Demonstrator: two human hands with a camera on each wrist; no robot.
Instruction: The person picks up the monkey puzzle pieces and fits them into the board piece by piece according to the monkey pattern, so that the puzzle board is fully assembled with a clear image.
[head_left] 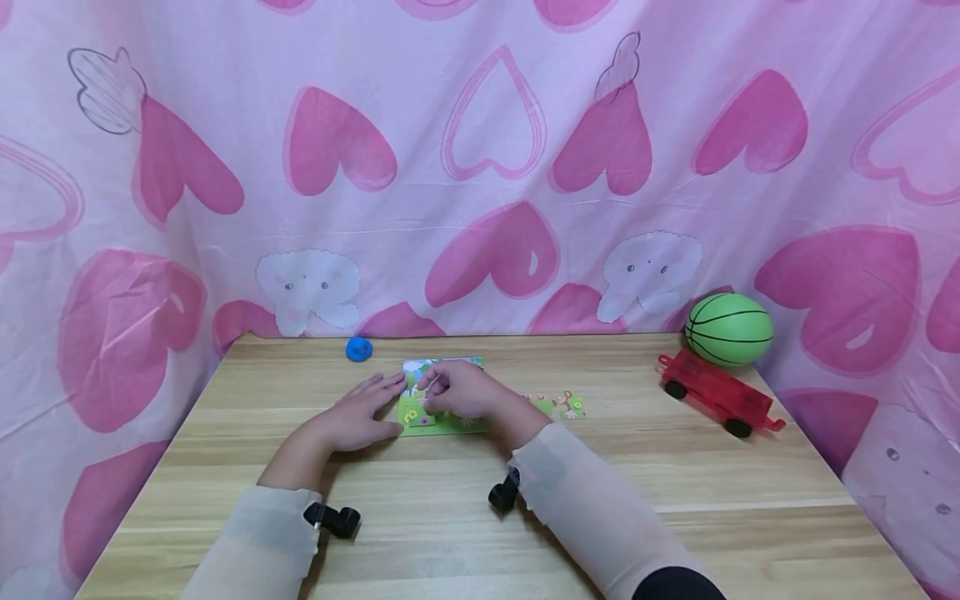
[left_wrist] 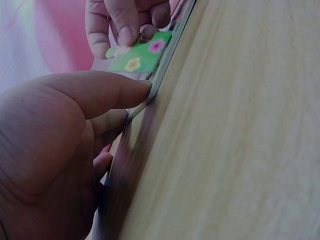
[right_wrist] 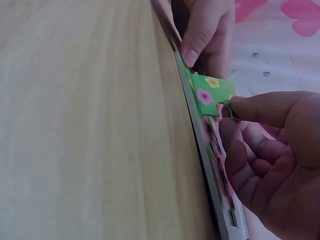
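A colourful puzzle board [head_left: 450,429] lies flat near the middle of the table. Between thumb and forefinger, my right hand [head_left: 465,389] pinches a green puzzle piece [right_wrist: 212,92] printed with yellow and pink flowers. The right wrist view shows this piece tilted up over the board's near-left corner, with a rounded notch in its side. My left hand [head_left: 360,414] rests beside the board with its fingers extended. Its thumb [left_wrist: 125,91] touches the board's corner. Part of the board is hidden beneath my right hand.
More puzzle pieces [head_left: 568,405] lie right of the board, partly behind my right wrist. A blue round object [head_left: 358,349] sits at the back left. At the back right are a red toy trailer [head_left: 716,393] and a green ball [head_left: 729,329], before a pink heart-print curtain [head_left: 495,250].
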